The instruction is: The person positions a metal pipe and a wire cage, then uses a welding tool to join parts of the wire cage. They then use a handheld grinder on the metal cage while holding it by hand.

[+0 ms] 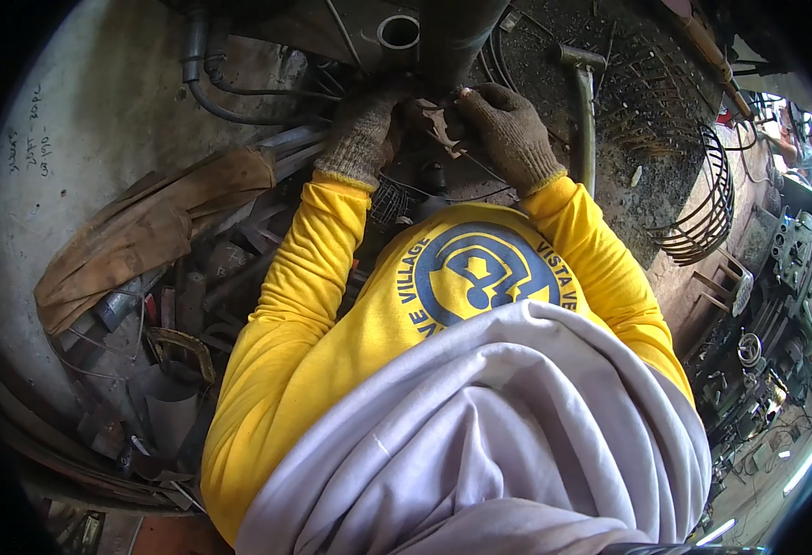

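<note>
Both my hands wear worn knit work gloves and reach out from yellow sleeves toward the top middle. My left hand (366, 131) and my right hand (508, 129) close together on a small rusty brown metal piece (435, 125) held between them, just under a dark upright pipe (452, 37). My fingertips hide most of the piece, so its shape is unclear. A grey cloth drapes over my chest at the bottom.
A hammer (583, 102) lies right of my right hand on a dirty round metal bench (646, 185). A wire fan guard (706, 203) leans at the bench edge. Brown cloth (147, 231), hoses (230, 92) and metal scrap (165, 370) pile at left. Machinery (785, 296) stands far right.
</note>
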Demonstrator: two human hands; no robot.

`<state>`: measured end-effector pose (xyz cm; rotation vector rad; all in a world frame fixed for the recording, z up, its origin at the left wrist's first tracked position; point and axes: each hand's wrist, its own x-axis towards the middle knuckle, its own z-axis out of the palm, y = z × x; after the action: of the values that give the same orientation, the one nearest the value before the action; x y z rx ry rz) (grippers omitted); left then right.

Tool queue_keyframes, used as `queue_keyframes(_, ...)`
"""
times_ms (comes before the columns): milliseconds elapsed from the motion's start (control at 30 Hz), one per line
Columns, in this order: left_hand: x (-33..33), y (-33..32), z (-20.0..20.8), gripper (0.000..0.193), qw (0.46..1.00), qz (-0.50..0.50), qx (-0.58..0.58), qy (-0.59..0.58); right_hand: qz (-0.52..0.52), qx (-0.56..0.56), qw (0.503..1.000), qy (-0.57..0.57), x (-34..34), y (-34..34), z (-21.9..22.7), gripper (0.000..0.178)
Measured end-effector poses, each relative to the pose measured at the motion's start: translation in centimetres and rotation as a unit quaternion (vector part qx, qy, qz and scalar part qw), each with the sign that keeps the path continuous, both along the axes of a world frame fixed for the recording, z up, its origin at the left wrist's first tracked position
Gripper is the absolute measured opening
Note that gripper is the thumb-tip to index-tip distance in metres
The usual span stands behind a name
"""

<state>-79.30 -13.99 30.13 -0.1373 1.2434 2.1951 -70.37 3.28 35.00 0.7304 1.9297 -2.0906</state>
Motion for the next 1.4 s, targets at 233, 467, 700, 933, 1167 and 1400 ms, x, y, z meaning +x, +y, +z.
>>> queue_keyframes(233, 0.8, 0.7, 0.6, 0.022, 0.997, 0.07, -0.004, -0.013, -0.04, -0.036, 0.998, -0.014, -0.4, -0.1, 0.4, 0.034)
queue_keyframes(467, 1.3, -0.2, 0.2, 0.029, 1.0, 0.019, 0.009, 0.019, -0.046, -0.059, 0.997, -0.017, -0.5, -0.4, 1.2, 0.034)
queue_keyframes(700, 2.3, -0.4, 0.3, 0.03, 1.0, -0.014, 0.02, -0.02, -0.053, -0.058, 0.997, -0.008, -0.3, -0.5, 0.4, 0.031)
queue_keyframes(933, 1.2, -0.3, -2.5, 0.032, 0.999, -0.04, -0.004, -0.003, -0.04, 0.007, 0.999, -0.01, -0.5, -0.2, 0.0, 0.033)
queue_keyframes(1167, 2.4, 0.4, 0.8, 0.03, 0.999, -0.023, 0.01, -0.019, -0.078, -0.022, 0.997, -0.005, -0.5, -0.5, 0.8, 0.032)
queue_keyframes(1400, 2.1, -0.1, 0.5, 0.03, 0.999, -0.04, 0.029, -0.021, -0.035, -0.003, 0.999, -0.031, -0.6, -0.3, 1.2, 0.035)
